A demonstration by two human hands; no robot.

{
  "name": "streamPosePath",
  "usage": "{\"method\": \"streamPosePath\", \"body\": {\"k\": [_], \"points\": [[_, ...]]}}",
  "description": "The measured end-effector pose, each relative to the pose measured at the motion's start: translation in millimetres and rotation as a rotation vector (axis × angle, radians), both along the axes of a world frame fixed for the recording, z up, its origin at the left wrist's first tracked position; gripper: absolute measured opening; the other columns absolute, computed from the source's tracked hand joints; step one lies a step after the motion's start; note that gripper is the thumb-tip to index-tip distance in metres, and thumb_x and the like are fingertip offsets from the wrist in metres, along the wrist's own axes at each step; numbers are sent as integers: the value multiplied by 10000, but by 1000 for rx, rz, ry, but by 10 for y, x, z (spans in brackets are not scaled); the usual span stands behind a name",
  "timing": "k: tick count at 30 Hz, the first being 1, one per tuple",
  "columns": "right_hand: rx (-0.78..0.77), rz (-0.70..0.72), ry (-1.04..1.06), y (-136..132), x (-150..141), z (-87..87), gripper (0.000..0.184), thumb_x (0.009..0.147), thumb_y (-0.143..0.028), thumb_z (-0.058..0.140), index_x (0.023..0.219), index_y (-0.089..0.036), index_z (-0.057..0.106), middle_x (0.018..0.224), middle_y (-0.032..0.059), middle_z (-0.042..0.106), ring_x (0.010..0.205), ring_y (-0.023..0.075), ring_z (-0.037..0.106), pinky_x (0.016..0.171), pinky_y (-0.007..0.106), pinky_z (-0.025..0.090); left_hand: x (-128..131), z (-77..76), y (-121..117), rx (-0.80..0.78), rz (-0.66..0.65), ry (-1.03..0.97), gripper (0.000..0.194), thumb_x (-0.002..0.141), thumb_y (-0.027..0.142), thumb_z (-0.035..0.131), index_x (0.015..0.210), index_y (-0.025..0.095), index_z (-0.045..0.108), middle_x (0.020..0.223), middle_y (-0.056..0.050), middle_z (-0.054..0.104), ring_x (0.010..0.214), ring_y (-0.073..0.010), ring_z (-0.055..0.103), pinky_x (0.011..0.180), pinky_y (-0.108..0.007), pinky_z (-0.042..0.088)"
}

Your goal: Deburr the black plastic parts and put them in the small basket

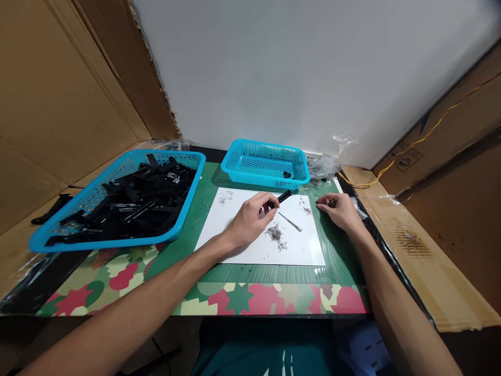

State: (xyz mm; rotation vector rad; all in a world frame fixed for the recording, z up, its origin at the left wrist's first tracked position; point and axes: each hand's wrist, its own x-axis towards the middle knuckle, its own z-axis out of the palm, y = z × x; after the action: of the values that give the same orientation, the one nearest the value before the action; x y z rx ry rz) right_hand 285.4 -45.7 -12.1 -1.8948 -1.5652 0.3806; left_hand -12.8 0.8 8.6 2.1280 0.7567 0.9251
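Observation:
My left hand [254, 216] is above the white sheet, its thumb and fingers closed around a slim black plastic part [285, 196] whose end sticks out to the right. Just past the sheet's right edge, my right hand [337, 209] is low over the green mat with fingertips pinched together; what they hold, if anything, is too small to make out. Between the hands a thin metal tool [290, 222], like a small screwdriver or tweezers, lies on the white sheet [235, 256]. Beneath my left hand is a pile of tiny wire-like metal pieces [276, 234].
A large blue basket [178, 232] heaped with black plastic parts [144, 193] stands at left. Behind the sheet sits a smaller blue basket [258, 180] holding a few small black pieces [287, 175]. Cardboard walls [450, 209] flank the table. Clear plastic bags [324, 166] lie at the back right.

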Motion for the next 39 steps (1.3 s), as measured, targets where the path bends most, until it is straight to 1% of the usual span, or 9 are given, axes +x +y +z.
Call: {"method": "streamPosePath", "body": {"k": [4,7,12,16,20,23,27,33,39], "points": [[-23,34,-4,41,1,-35,170,775,-335,655,744,-184,725,738,42,653,634,172,527,626,308,378,-6,0,-12,1,1,-7,99,961,144,592,966,179,684,959,-22,658,779,-133,555,714,-284,454],[-14,56,-19,51,-1,-46,128,776,-293,634,718,-192,689,787,58,675,681,186,554,658,313,391,-15,-9,-19,-58,-20,-24,175,966,163,579,980,178,752,1029,-50,647,782,-133,581,686,-283,482],[-12,38,-15,41,41,-68,178,784,-365,672,796,-190,702,713,40,646,643,191,540,627,319,374,-19,-19,-24,-94,-24,-45,234,960,167,584,1014,192,810,1049,-65,643,817,-143,595,675,-278,516],[-30,37,-12,37,70,-78,223,788,-401,683,759,-185,732,686,41,636,640,191,533,618,324,356,-16,-13,-31,-85,-14,-47,244,961,163,586,1038,193,816,1040,-66,650,823,-146,598,678,-281,508],[-25,60,-37,43,53,-86,187,804,-361,652,735,-196,708,744,53,659,675,200,552,655,330,367,-23,-16,-31,-62,-9,-42,242,961,151,592,1038,199,815,1041,-61,661,798,-138,595,703,-294,501],[-16,103,-47,49,48,-92,145,812,-332,636,784,-202,692,802,49,662,691,198,557,677,328,386,-33,-26,-22,-55,-13,-38,246,956,127,586,1033,197,810,1043,-59,666,828,-145,609,693,-283,489],[-25,151,-56,52,58,-91,142,835,-331,623,814,-209,692,788,32,626,677,196,543,670,326,395,-41,-30,-21,-52,-12,-34,246,944,103,585,1006,194,805,1039,-56,664,832,-147,619,687,-273,486],[7,204,-90,41,37,-68,128,882,-287,574,833,-217,670,867,52,613,819,227,584,770,341,443,-52,-31,-26,-60,-11,-24,263,944,103,571,1014,192,809,1049,-55,671,760,-127,600,671,-279,461],[-1,242,-100,65,18,-78,110,894,-258,570,818,-219,639,828,35,594,774,213,554,758,336,429,-58,-52,-27,-63,-14,-24,272,929,110,563,991,195,814,1039,-52,662,722,-112,566,670,-275,460]]}}
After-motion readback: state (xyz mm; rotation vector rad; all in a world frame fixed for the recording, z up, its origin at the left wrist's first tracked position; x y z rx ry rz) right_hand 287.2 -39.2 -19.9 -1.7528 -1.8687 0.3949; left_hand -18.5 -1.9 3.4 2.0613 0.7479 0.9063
